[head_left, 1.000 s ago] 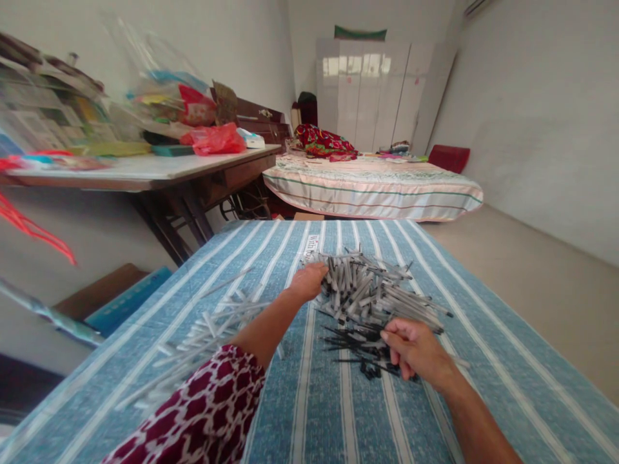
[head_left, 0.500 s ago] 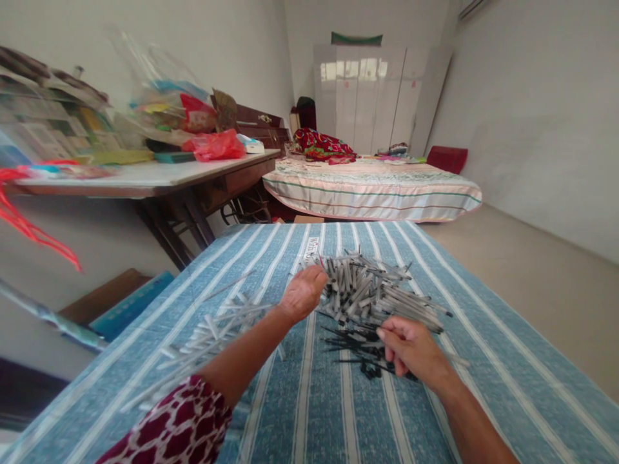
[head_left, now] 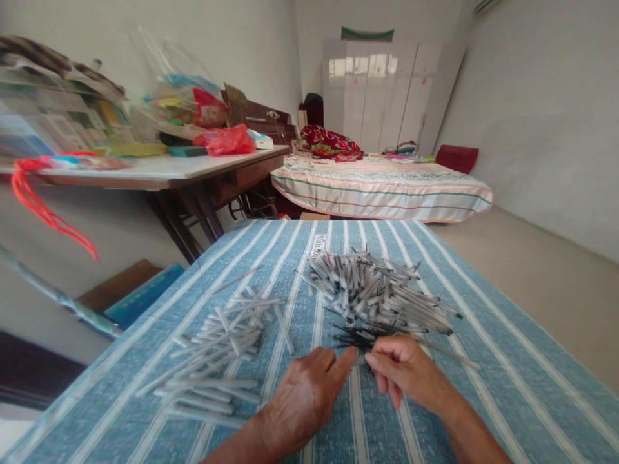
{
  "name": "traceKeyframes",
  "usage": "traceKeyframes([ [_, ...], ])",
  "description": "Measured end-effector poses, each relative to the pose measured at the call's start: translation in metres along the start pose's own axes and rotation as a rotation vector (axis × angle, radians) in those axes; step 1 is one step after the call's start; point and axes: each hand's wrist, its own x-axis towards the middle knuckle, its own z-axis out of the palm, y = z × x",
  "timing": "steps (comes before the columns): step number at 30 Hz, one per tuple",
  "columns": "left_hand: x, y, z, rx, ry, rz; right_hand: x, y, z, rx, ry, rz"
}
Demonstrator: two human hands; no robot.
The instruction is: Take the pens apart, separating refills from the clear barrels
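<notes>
My left hand [head_left: 314,393] is low in the middle of the striped cloth, its fingers closed in a pinch; what they hold is too small to make out. Close to its right, my right hand [head_left: 406,374] also pinches something hidden between thumb and fingers. Just beyond both hands lie thin black pieces [head_left: 358,335], partly covered by the right hand. Behind them is a large heap of grey tubes with dark tips [head_left: 372,287]. Another pile of pale grey tubes [head_left: 217,341] spreads to the left of my left hand.
Blue-and-white striped cloth [head_left: 483,361] covers the table. At the left, a side table [head_left: 193,164] bears a red plastic bag [head_left: 227,140] and clutter, with red strings [head_left: 53,219] hanging down. A bed [head_left: 382,187] stands beyond the far edge.
My left hand has drawn back from the large heap toward me, beside my right hand. My right hand has come slightly nearer. The camera view has shifted a little.
</notes>
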Motion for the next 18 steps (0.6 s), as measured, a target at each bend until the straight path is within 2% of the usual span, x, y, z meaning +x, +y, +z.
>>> traceKeyframes([
  [7, -0.0076, 0.008, 0.0052, -0.082, -0.061, -0.035, 0.0032, 0.0052, 0.0064, 0.056, -0.048, 0.069],
  [12, -0.0082, 0.0068, 0.0089, -0.179, -0.096, -0.07, 0.0052, 0.0059, 0.0084, 0.077, -0.037, 0.062],
  [18, -0.0077, 0.004, 0.0031, -0.196, -0.107, -0.155, 0.0063, 0.0077, 0.0112, -0.033, 0.03, 0.093],
])
